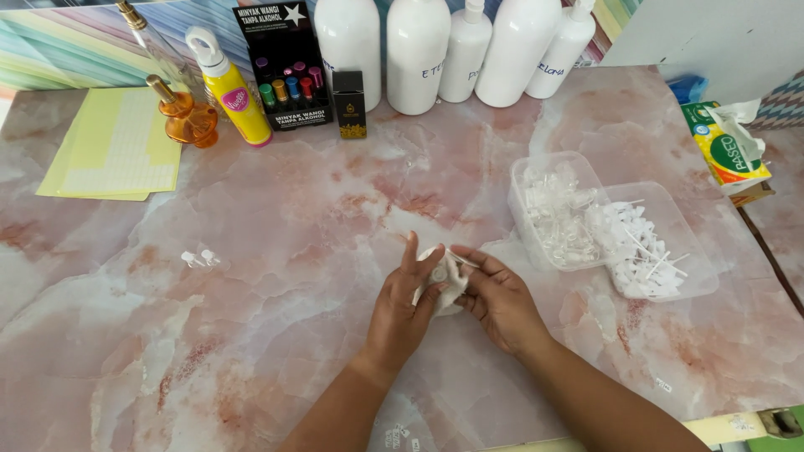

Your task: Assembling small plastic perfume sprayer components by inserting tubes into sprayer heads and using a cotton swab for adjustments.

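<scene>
My left hand and my right hand meet at the middle of the pink marbled table. Between them they hold a small white crumpled piece, perhaps tissue or a plastic bag, with a thin white stem sticking out toward the right. The left hand's fingers point up over it; the right hand pinches it from the right side. What is wrapped inside is hidden.
Two clear tubs to the right hold small clear vials and white spray tops. Several white bottles, a yellow bottle, a black display box, amber glass bottles line the back. Yellow sheets lie left; tissue pack right.
</scene>
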